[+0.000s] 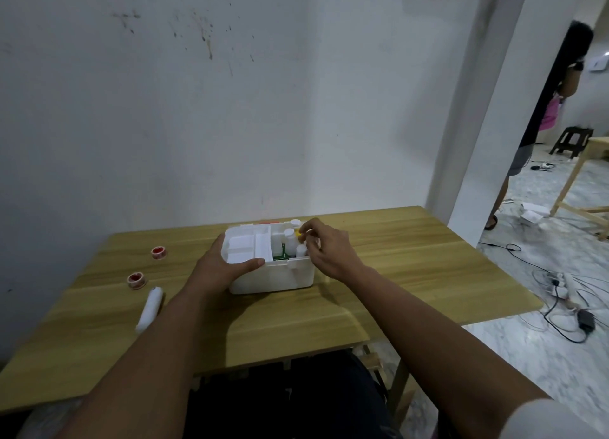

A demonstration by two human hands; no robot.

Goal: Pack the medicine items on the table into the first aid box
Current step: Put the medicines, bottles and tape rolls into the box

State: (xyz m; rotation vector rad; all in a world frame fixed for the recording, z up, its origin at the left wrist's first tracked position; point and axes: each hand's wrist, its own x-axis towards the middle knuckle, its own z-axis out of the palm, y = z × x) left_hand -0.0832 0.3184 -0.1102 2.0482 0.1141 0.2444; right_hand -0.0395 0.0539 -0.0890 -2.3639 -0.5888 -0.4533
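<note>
A white first aid box stands open in the middle of the wooden table. Inside are white trays on the left, small white bottles and a green item on the right. My left hand holds the box's front left corner, thumb along the rim. At the box's right side, my right hand pinches a small yellow-capped item among the bottles. Two red tape rolls and a white tube lie on the table to the left.
The table stands against a white wall. A white pillar rises at the right. Beyond it, a person stands by a dark stool and another wooden table. Cables and a power strip lie on the marble floor.
</note>
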